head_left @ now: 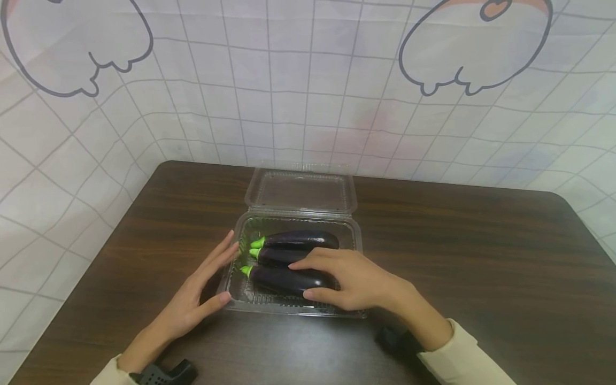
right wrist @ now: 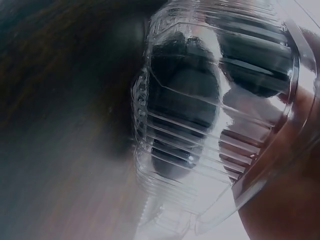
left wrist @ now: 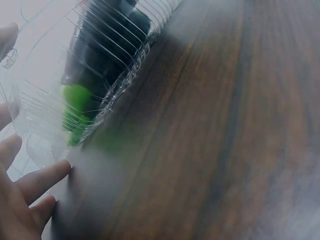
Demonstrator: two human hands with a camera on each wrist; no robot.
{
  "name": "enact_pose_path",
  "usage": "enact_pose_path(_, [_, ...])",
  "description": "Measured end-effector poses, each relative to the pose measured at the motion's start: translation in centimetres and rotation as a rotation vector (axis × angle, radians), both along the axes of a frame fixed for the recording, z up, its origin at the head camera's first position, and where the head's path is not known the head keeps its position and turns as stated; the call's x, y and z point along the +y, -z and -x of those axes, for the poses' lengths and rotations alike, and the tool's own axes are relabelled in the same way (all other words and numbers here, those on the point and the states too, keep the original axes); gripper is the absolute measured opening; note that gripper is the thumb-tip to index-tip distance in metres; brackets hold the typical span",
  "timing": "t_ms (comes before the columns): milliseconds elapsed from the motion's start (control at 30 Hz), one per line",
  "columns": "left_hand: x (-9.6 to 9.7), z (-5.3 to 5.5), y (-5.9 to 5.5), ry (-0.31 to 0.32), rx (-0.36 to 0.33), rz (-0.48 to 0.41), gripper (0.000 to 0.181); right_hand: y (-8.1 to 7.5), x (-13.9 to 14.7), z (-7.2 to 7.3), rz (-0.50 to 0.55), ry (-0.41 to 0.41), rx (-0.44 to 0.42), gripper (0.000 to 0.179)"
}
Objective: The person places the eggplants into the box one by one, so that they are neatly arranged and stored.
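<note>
Three dark purple eggplants with green stems lie side by side in a clear plastic clamshell box (head_left: 357, 235). My right hand (head_left: 358, 278) grips the nearest eggplant (head_left: 279, 279) near its thick end, thumb on the near side and fingers across the top. The middle eggplant (head_left: 279, 256) is partly hidden by that hand; the far eggplant (head_left: 303, 239) shows whole. My left hand (head_left: 192, 294) is at the box's left side, fingers extended and fingertips at the rim. Through the box wall, the left wrist view shows an eggplant (left wrist: 100, 50) and its green stem.
The box's hinged lid (head_left: 303, 191) is tilted back behind it. Dark wood-grain table (head_left: 457, 246) surrounds the box. A white grid-patterned cloth (head_left: 289, 96) hangs behind the table and along its sides. Black wrist devices (head_left: 166, 372) sit at both cuffs.
</note>
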State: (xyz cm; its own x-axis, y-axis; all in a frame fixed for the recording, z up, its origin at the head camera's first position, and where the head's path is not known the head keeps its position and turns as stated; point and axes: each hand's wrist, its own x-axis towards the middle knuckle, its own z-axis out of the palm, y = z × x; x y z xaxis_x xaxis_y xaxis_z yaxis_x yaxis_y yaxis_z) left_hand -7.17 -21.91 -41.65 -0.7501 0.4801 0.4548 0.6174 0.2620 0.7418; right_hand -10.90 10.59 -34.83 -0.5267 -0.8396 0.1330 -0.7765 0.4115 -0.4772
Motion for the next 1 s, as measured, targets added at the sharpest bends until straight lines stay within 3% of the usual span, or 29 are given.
enact_pose_path(633, [0.0, -0.04, 0.06, -0.015, -0.003, 0.015, 0.069, 0.42, -0.18, 0.18, -0.057, 0.038, 0.061, 0.044])
enact_pose_path(1000, [-0.08, 0.01, 0.16, -0.013, 0.004, 0.02, 0.069, 0.03, -0.4, 0.07, -0.088, 0.068, -0.055, 0.045])
